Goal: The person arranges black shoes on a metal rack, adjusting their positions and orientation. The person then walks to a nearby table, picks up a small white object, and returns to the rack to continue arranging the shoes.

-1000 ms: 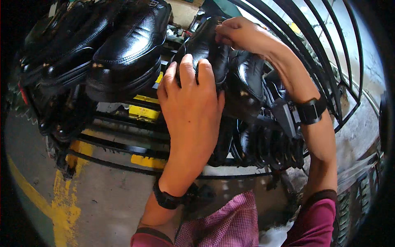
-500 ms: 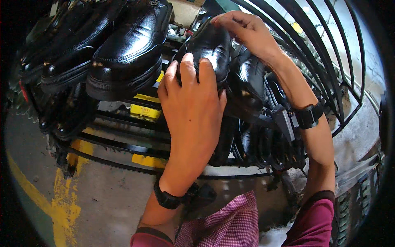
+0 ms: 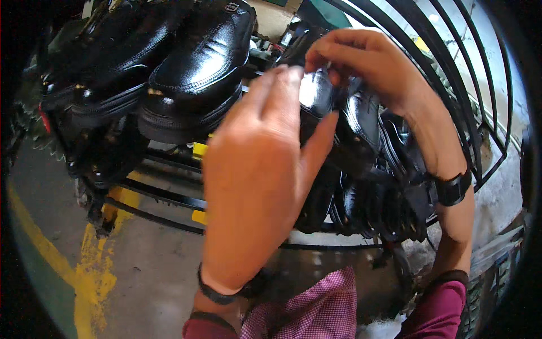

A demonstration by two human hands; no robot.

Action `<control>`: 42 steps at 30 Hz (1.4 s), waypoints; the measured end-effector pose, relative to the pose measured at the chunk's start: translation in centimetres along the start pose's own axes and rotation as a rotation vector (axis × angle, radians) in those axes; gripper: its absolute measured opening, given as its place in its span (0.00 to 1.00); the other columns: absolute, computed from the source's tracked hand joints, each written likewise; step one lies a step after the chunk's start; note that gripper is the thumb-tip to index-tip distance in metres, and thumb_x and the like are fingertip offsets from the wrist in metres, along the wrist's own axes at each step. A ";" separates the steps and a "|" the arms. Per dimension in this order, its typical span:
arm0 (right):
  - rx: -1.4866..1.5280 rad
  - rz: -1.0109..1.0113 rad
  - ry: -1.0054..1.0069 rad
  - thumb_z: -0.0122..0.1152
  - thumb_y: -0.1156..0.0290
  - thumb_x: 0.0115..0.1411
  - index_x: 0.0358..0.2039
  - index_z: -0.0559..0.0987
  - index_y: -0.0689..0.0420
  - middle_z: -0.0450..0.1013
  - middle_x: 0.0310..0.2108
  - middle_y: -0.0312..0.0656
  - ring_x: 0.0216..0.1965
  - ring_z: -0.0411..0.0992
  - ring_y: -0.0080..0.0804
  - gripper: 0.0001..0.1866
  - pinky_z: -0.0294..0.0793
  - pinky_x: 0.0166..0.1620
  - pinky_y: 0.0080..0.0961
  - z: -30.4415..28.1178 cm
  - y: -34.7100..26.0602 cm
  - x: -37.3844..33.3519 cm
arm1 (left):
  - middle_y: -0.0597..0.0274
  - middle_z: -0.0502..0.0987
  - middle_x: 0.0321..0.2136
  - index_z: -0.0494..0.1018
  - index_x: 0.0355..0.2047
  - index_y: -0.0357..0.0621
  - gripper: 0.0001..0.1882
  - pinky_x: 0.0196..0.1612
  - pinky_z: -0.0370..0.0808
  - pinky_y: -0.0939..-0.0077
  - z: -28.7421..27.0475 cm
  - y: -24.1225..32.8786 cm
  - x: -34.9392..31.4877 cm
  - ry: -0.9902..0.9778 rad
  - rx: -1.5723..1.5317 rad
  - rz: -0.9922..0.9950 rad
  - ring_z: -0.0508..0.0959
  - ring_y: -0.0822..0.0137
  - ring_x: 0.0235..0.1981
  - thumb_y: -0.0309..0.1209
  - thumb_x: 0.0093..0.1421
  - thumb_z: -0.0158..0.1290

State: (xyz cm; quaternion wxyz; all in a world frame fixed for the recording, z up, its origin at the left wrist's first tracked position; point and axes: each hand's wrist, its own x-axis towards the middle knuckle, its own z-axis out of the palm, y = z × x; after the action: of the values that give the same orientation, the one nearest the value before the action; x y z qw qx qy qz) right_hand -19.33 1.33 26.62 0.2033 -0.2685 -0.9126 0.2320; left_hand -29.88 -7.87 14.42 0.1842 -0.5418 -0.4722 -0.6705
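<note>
A glossy black leather shoe [image 3: 316, 93] sits on a black metal rack, partly covered by my hands. My left hand [image 3: 248, 158] hovers in front of it, thumb apart and fingers stretched out, slightly smeared by motion. Over the shoe's upper part is my right hand [image 3: 367, 65], fingers bent and pinched together close to the left fingertips. Whatever the pinch holds, if anything, is too small to make out. Just right of this shoe stands another black shoe [image 3: 361, 121].
Large black shoes [image 3: 197, 56] fill the rack's left side, with more shoes [image 3: 372, 203] on a lower tier. Curved black bars [image 3: 451, 68] rise at the right. A checked pink cloth [image 3: 316, 305] is near my body. Yellow lines [image 3: 93, 265] mark the floor.
My left hand has lifted off the shoe and come nearer to the camera. My right hand has moved down and right, its fingers now beside the left fingertips. The whole view has shifted slightly.
</note>
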 end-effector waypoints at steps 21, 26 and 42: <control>-0.091 0.077 0.079 0.58 0.63 0.47 0.35 0.72 0.60 0.67 0.26 0.37 0.25 0.66 0.22 0.17 0.69 0.25 0.17 6.3 -1.1 9.4 | 0.51 0.61 0.50 0.61 0.46 0.41 0.35 0.47 0.66 0.69 -5.5 -8.5 -0.9 -0.022 0.194 0.118 0.66 0.53 0.48 0.26 0.35 0.62; 0.163 0.031 0.422 0.56 0.66 0.46 0.29 0.73 0.62 0.66 0.21 0.39 0.19 0.65 0.24 0.13 0.66 0.19 0.20 6.8 -0.8 9.3 | 0.52 0.62 0.49 0.63 0.45 0.42 0.34 0.44 0.68 0.69 -4.7 -7.9 -0.8 -0.029 0.155 0.150 0.68 0.54 0.45 0.27 0.34 0.63; 0.364 0.241 0.307 0.54 0.67 0.53 0.30 0.72 0.62 0.65 0.21 0.33 0.16 0.58 0.15 0.10 0.61 0.18 0.11 5.8 -0.4 7.8 | 0.54 0.64 0.47 0.65 0.44 0.48 0.33 0.41 0.71 0.70 -4.5 -8.3 -0.9 0.023 0.219 0.192 0.71 0.54 0.42 0.31 0.33 0.63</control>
State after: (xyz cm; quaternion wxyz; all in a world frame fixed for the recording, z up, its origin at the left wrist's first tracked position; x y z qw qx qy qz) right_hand -28.43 3.73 24.06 0.3552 -0.3664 -0.7758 0.3711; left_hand -38.38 -7.86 10.12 0.3108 -0.5534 -0.4863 -0.6006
